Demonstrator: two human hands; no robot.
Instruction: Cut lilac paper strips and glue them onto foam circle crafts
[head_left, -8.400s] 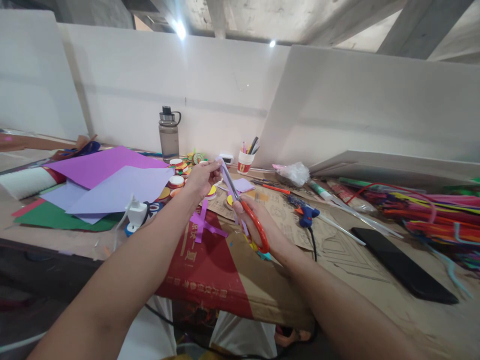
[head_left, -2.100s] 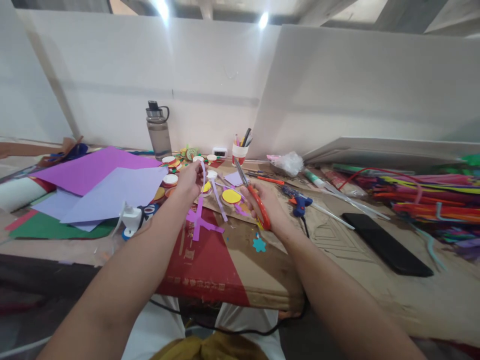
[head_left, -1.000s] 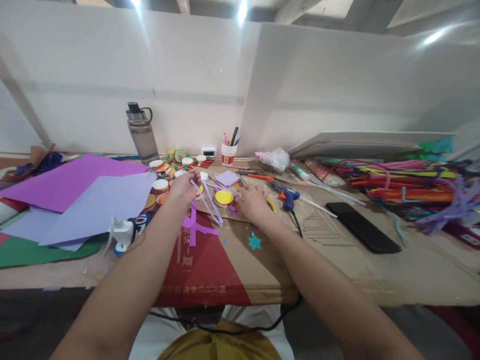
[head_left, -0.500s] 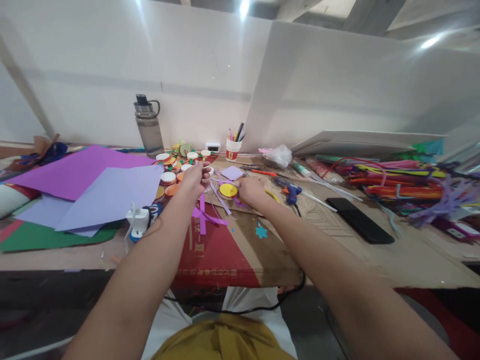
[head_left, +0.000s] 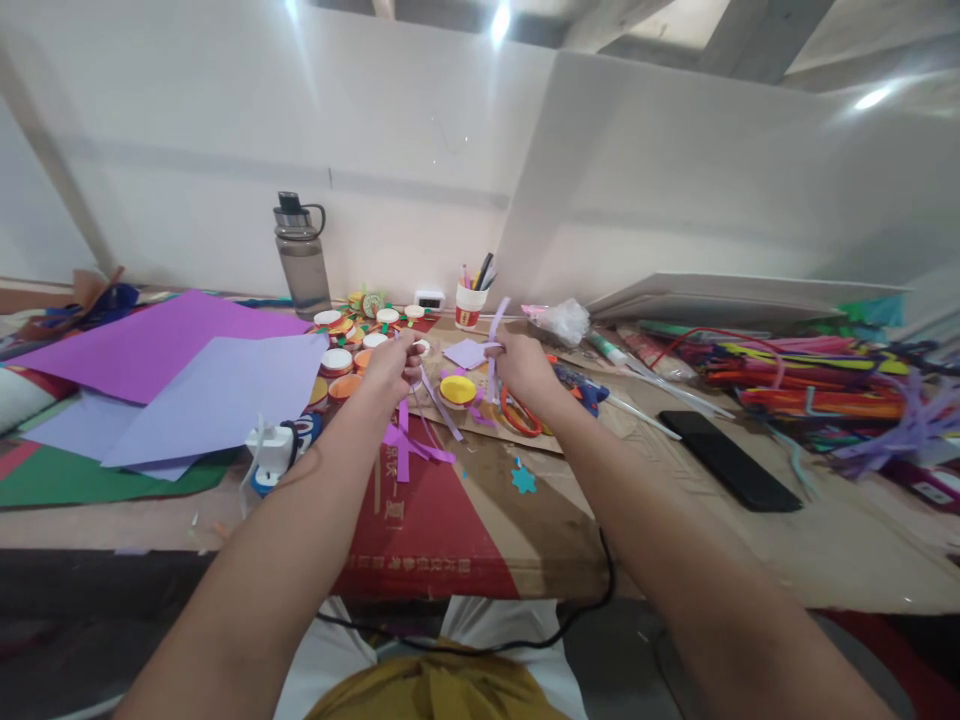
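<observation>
My right hand (head_left: 526,368) pinches a lavender paper strip (head_left: 499,322), which stands up from the fingertips with its lower end hanging below. My left hand (head_left: 396,370) is closed, its fingers curled together; what it holds, if anything, is hidden. Under and beside the left hand lie purple paper strips (head_left: 403,450) and a pale lavender strip (head_left: 446,412). Between the hands sits a small round yellow cup (head_left: 457,391). Behind it lies a lavender paper square (head_left: 466,353). An orange loop handle (head_left: 520,418) shows just below my right hand.
Round lidded pots (head_left: 337,360) crowd the left hand. Large purple sheets (head_left: 225,395), a plug adapter (head_left: 271,452) and a water bottle (head_left: 301,260) are left. Rightward lie a blue glue gun (head_left: 591,396), a phone (head_left: 727,460) and pipe cleaners (head_left: 802,370). A pen cup (head_left: 470,308) stands behind.
My right hand has risen and moved slightly right, lifting the lavender strip upright. The orange loop now shows beneath it. My left hand stays nearly in place. The view has tilted slightly.
</observation>
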